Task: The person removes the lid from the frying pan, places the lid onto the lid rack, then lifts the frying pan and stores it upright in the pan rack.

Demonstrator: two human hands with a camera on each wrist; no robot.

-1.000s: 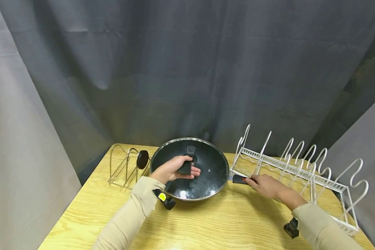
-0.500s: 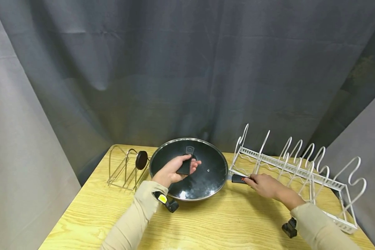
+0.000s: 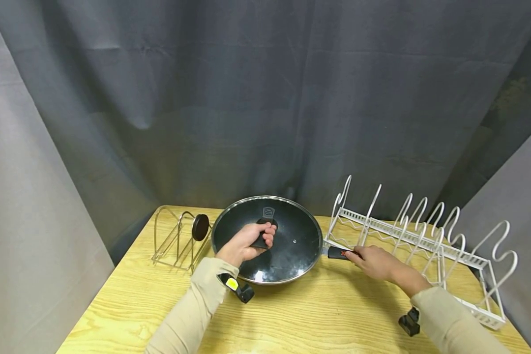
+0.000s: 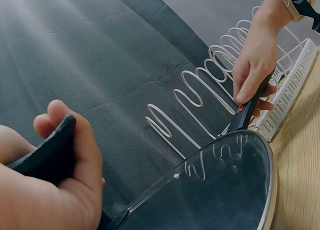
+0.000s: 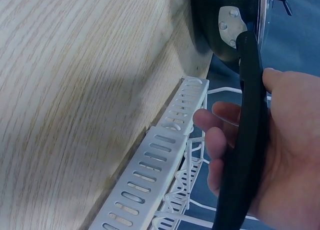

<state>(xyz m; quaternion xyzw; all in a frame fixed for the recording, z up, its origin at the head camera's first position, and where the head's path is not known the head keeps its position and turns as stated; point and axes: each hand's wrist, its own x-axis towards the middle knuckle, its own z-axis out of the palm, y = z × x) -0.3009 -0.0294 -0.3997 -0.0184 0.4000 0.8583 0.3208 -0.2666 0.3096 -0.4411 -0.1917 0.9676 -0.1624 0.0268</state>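
A dark frying pan covered by a glass lid point(image 3: 287, 255) with a metal rim stands at the middle of the table. My left hand point(image 3: 250, 241) has its fingers curled round the lid's black handle point(image 3: 259, 242); the left wrist view shows that handle point(image 4: 47, 157) inside the fist. On the right, my right hand point(image 3: 376, 263) grips the pan's long black handle point(image 3: 338, 252), thumb along its top. In the right wrist view the pan handle point(image 5: 245, 135) lies across the palm, fingers bent around it. The lid sits on the pan.
To the right of the pan stands a long white wire rack point(image 3: 418, 241) with several upright loops, close under the pan handle. A small metal rack point(image 3: 172, 246) with a round dark knob point(image 3: 200, 227) is at the left. Grey curtains point(image 3: 265, 98) hang behind the table point(image 3: 292, 319).
My left hand's fingers have gone from straight under the lid handle to curled round it. The right hand, pan and racks hold their places; the head view has shifted slightly.
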